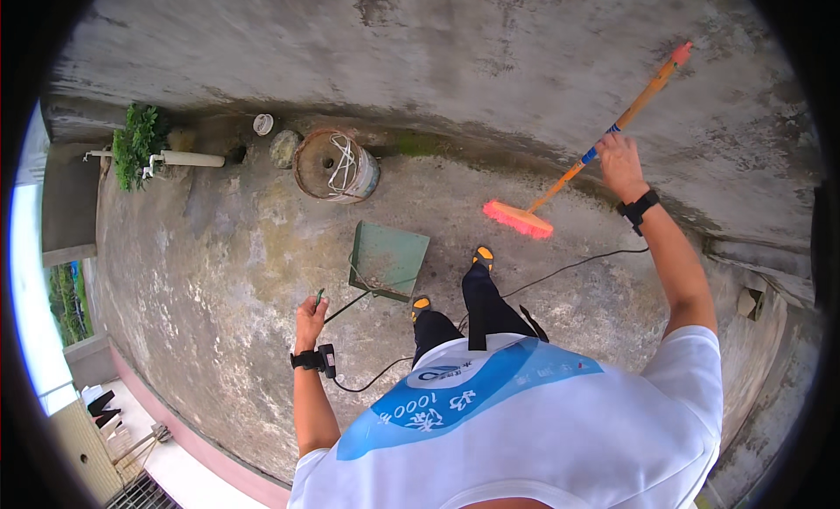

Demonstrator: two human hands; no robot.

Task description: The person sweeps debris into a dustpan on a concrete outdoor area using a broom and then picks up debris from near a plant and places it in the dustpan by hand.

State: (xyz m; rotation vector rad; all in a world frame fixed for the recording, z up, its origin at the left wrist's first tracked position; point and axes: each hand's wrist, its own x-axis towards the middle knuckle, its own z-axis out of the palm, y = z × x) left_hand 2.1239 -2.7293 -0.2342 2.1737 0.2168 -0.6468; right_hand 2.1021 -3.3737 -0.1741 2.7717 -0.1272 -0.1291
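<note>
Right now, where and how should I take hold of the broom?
Probably mid-handle, from the right: it's thin and straight, slanting up and right from the wide pink head. The right grip sits there, by the blue bands.

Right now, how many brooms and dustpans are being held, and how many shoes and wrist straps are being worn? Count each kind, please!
Broom: 1
Dustpan: 1
Shoes: 2
Wrist straps: 2
Total: 6
</note>
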